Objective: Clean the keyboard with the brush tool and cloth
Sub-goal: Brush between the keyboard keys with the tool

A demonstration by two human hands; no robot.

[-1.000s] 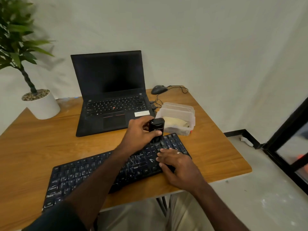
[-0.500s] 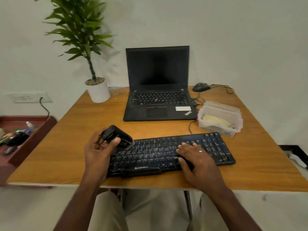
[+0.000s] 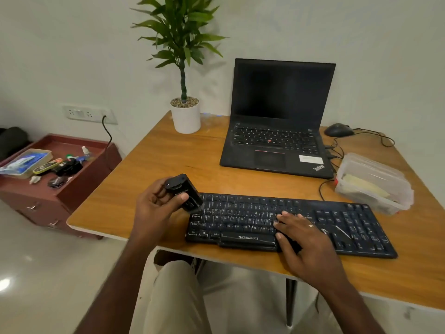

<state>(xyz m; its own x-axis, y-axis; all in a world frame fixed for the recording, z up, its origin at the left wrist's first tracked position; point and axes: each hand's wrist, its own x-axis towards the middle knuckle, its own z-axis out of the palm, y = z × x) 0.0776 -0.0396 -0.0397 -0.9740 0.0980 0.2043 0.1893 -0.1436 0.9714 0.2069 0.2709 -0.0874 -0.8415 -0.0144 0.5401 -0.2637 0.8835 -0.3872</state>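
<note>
The keyboard [image 3: 289,225] lies black and long across the near part of the wooden worktop [image 3: 168,165], its front edge close to the worktop's near rim. Far to the left, off the worktop, a low red cabinet [image 3: 60,189] stands on the floor with small items scattered on top, under a wall socket [image 3: 89,114]. Next comes the left hand [image 3: 156,208], its grip closed round a black brush tool [image 3: 184,191]; the tool is tilted, its lower end down at the keyboard's upper left corner, around the top-left keys. Behind it, a potted plant [image 3: 185,116] stands at the worktop's far left corner. The right hand [image 3: 303,237] rests flat on the keyboard's middle, fingers spread over the keys, thumb at the front edge, holding nothing. Beyond, an open laptop [image 3: 277,145] has a dark screen. Further right sit a black mouse [image 3: 338,130] and a clear plastic box [image 3: 373,184], just beside the keyboard's far right corner.
</note>
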